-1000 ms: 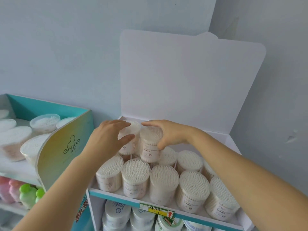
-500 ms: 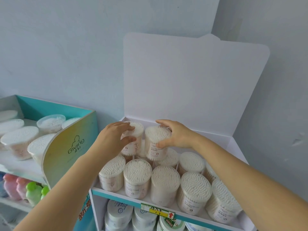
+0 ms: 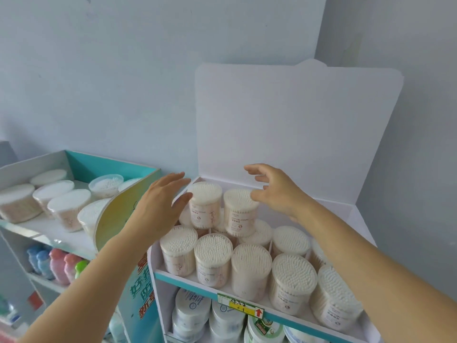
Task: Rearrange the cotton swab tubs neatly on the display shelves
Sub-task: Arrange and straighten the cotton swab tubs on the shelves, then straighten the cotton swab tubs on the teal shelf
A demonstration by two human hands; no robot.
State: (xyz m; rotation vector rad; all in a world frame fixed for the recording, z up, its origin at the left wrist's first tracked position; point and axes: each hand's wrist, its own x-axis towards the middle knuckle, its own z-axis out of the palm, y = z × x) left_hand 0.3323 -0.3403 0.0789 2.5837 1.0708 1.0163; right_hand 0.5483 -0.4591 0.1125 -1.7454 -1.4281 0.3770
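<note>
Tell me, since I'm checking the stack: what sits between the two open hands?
In the head view, two upright cotton swab tubs stand side by side on the lower tubs, between the left hand and right hand, both open.

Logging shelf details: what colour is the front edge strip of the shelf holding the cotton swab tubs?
Teal, on the front edge strip, clearest in the head view.

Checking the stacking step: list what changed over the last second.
Both hands let go: the left hand and right hand opened and lifted off the two stacked tubs, the left one and the right one. Those tubs remain upright on the lower layer; the front row is unchanged.
</note>
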